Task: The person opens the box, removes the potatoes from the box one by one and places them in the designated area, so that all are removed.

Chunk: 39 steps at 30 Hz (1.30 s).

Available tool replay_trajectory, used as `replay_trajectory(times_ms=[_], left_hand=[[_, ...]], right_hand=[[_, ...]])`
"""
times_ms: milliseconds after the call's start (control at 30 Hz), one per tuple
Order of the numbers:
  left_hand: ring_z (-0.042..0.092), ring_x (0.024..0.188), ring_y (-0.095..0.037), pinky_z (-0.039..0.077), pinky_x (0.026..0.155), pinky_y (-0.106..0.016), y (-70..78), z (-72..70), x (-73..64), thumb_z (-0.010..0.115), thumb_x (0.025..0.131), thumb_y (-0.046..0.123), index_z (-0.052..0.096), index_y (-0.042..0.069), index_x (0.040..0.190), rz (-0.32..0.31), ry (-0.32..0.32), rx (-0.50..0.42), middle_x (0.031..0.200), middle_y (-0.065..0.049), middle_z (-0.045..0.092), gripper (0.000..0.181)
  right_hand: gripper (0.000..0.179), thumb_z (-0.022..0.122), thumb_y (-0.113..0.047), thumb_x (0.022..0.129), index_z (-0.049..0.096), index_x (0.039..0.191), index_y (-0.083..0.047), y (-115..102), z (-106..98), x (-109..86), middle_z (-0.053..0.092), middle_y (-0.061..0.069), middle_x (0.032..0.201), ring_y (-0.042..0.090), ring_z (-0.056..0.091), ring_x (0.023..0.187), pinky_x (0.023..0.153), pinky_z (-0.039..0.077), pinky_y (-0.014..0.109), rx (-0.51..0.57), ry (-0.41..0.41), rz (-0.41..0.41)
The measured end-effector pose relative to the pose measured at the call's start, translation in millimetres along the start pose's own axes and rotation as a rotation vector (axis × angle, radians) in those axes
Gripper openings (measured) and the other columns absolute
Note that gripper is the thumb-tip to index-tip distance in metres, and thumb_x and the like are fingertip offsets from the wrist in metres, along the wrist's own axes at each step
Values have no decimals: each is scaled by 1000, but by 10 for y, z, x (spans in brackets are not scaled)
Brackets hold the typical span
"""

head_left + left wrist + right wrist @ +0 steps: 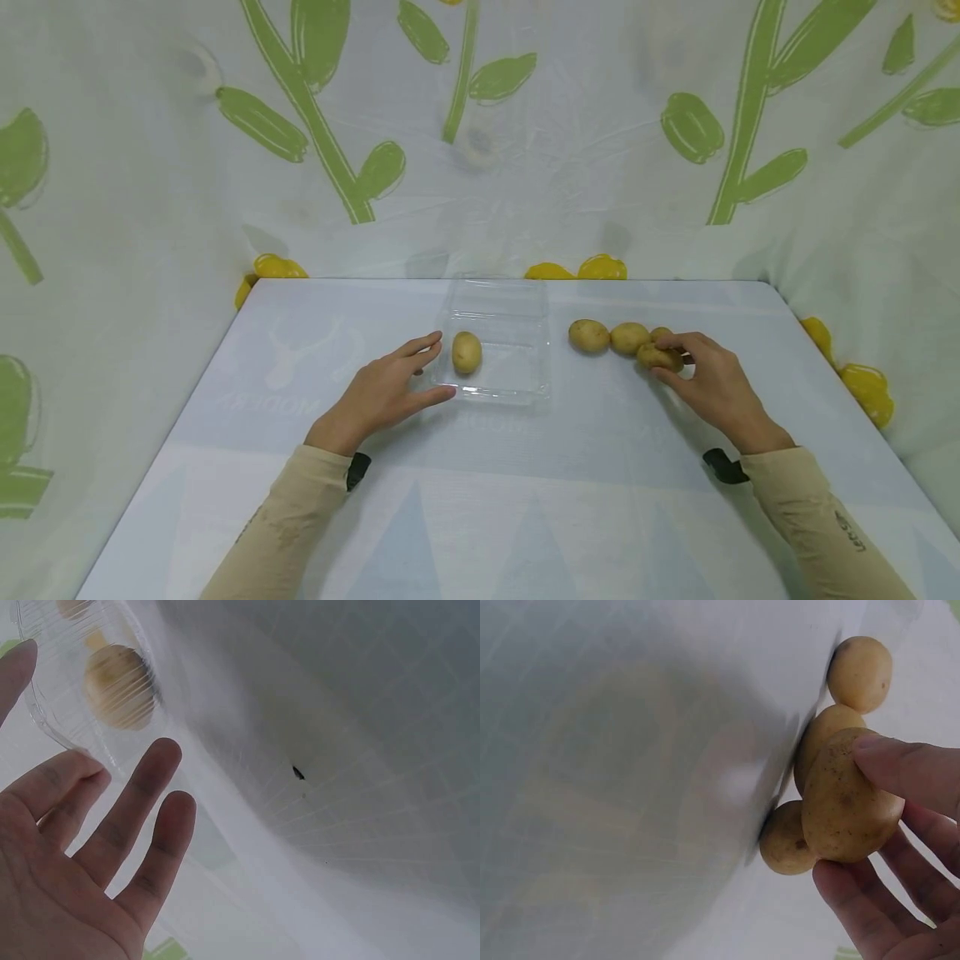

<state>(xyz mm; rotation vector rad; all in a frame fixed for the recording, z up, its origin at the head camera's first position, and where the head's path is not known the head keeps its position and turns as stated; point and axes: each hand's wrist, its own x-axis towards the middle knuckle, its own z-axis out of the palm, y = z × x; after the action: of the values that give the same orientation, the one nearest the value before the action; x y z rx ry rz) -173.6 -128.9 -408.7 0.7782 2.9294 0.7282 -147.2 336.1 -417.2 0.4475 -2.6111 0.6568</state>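
Observation:
A clear plastic container (513,371) lies on the table with its lid (498,296) folded back behind it. One potato (467,352) sits in its left part. My left hand (381,390) is at the container's left side, fingers spread and fairly straight; in the left wrist view its fingertips reach the clear rim (46,729). My right hand (716,383) pinches a potato (847,799) between thumb and fingers. Behind it are three more potatoes: a left one (588,336), a middle one (628,340) and a partly hidden one (661,333).
The white table (480,500) carries pale blue triangle prints. At its back and sides hangs a white curtain (570,167) with green leaf and yellow flower prints. Each wrist wears a dark strap-like piece, such as the right one (725,467).

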Motion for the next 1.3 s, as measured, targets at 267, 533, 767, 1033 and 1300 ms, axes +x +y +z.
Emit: replay_trajectory(times_ms=[267, 533, 767, 1033, 1300], left_hand=[[65, 120, -19, 54, 90, -50, -8, 6, -3, 67, 91, 61, 47, 11, 152, -1, 0, -8, 161, 7, 37, 81], [64, 121, -20, 53, 92, -51, -17, 6, 1, 67, 91, 61, 47, 12, 153, 2, -1, -22, 161, 8, 36, 81], [63, 122, -21, 54, 91, -51, -19, 9, -3, 67, 91, 62, 47, 12, 153, 1, -1, -16, 161, 7, 36, 82], [61, 125, -21, 53, 92, -52, -17, 9, -10, 67, 91, 62, 47, 11, 152, 3, 0, -21, 161, 8, 36, 82], [59, 128, -22, 53, 94, -50, -12, 5, -14, 67, 91, 60, 47, 10, 152, 6, 5, -18, 161, 6, 37, 81]], right_hand=[[41, 89, 2, 74, 68, 109, -2, 12, 27, 9, 67, 14, 108, 29, 66, 92, 76, 56, 45, -1, -67, 1], [40, 89, 0, 76, 69, 110, -3, -22, 3, 16, 67, 15, 107, 30, 66, 92, 74, 57, 47, 6, -75, 19], [37, 87, 0, 78, 70, 111, -3, -43, -5, -2, 67, 16, 109, 31, 66, 95, 75, 57, 48, 18, -86, 44], [38, 87, -1, 77, 71, 111, -4, -32, -5, -19, 68, 15, 108, 29, 65, 93, 75, 57, 46, 6, -79, 29], [38, 87, -1, 77, 74, 113, -2, -60, 3, -19, 69, 15, 106, 29, 66, 88, 72, 55, 48, -16, -69, -5]])
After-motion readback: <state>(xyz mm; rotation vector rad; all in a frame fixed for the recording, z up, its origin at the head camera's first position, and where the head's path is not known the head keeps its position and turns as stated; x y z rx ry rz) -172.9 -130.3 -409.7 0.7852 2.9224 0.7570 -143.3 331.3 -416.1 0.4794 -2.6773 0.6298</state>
